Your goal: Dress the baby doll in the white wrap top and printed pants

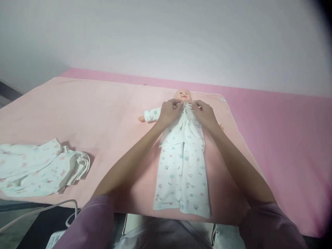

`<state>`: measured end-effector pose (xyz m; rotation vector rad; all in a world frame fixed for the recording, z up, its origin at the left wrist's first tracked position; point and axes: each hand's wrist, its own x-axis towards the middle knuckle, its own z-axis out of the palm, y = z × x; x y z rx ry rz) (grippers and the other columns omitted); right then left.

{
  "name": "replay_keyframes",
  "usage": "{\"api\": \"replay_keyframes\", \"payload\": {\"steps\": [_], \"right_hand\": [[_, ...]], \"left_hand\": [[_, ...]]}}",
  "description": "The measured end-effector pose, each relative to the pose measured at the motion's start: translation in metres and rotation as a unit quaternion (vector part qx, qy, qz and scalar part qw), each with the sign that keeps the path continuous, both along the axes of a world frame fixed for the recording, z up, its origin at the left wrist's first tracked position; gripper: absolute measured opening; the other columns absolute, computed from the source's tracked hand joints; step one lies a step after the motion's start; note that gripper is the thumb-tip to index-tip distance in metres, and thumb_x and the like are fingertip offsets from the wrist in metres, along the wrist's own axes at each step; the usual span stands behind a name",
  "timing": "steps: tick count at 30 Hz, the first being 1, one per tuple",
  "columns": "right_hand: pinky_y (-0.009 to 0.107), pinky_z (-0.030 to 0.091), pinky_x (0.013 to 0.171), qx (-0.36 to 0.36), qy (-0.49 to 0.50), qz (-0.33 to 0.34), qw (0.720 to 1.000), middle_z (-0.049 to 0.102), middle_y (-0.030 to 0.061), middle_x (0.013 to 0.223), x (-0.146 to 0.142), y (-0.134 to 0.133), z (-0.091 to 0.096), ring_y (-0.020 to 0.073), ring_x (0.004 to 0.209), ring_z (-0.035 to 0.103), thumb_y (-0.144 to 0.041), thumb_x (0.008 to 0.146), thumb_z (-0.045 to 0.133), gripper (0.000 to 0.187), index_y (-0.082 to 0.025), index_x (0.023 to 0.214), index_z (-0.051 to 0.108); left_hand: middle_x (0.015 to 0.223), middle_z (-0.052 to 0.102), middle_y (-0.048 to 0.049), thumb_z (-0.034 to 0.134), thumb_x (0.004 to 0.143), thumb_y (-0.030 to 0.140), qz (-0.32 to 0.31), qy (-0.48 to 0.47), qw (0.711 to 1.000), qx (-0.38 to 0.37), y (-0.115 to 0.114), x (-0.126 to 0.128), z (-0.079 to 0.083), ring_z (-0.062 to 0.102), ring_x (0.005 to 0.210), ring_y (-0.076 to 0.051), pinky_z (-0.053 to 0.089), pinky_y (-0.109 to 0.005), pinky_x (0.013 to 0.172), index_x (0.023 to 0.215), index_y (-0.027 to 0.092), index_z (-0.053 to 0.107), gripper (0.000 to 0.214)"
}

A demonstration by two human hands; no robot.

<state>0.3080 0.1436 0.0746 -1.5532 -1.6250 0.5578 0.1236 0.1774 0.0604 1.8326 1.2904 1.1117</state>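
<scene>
A baby doll (183,95) lies on its back on a peach blanket (90,114), dressed in a white patterned romper (183,166) whose legs reach the near edge. My left hand (169,111) pinches the romper's collar at the doll's left side of the neck. Opposite it, my right hand (204,112) grips the other collar edge. Both hands have their fingers closed on the fabric just below the doll's chin. One sleeved doll arm (150,115) sticks out to the left.
A crumpled pile of similar white patterned clothes (38,167) lies at the blanket's left near corner. A pink mattress (285,124) extends right and behind. A white cable (38,211) and a device hang below the near edge. A pale wall stands behind.
</scene>
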Motion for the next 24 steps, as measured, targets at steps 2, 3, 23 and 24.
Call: {"api": "replay_keyframes", "payload": {"steps": [2,3,23,24], "right_hand": [[0.041,0.05,0.085,0.049,-0.057,0.033,0.997,0.073,0.0058,0.114,0.009,-0.043,0.005,0.0221,0.085,0.062,-0.047,0.104,0.058,0.027,-0.027,0.117,0.069],[0.04,0.05,0.083,0.049,-0.085,0.065,0.993,0.072,0.0059,0.113,0.012,-0.066,0.004,0.0224,0.085,0.062,-0.048,0.103,0.061,0.027,-0.028,0.119,0.067],[0.042,0.048,0.075,-0.074,-0.264,-0.087,0.958,0.074,0.0113,0.097,0.162,-0.129,-0.056,0.0311,0.087,0.066,-0.053,0.094,0.06,0.029,-0.025,0.096,0.067],[0.046,0.051,0.082,-0.035,-0.246,-0.083,0.965,0.075,0.0137,0.111,0.158,-0.128,-0.06,0.0332,0.097,0.068,-0.055,0.094,0.061,0.035,-0.024,0.108,0.069]], "left_hand": [[0.111,0.07,-0.008,0.069,0.097,0.043,-0.024,0.07,0.995,0.065,-0.039,-0.021,0.003,0.06,0.106,-0.026,0.049,-0.042,0.096,0.119,0.021,0.066,0.031],[0.117,0.068,-0.0087,0.073,0.094,0.045,-0.052,0.109,0.989,0.081,-0.059,-0.032,0.003,0.059,0.111,-0.028,0.049,-0.043,0.097,0.124,0.022,0.063,0.039],[0.111,0.072,-0.0191,0.051,0.098,0.039,0.195,0.34,0.919,-0.035,-0.081,-0.17,-0.039,0.062,0.113,-0.042,0.048,-0.053,0.094,0.099,0.019,0.067,0.025],[0.124,0.07,-0.0208,0.053,0.098,0.039,0.186,0.322,0.928,0.009,-0.079,-0.162,-0.04,0.058,0.123,-0.043,0.047,-0.056,0.101,0.11,0.018,0.068,0.029]]}}
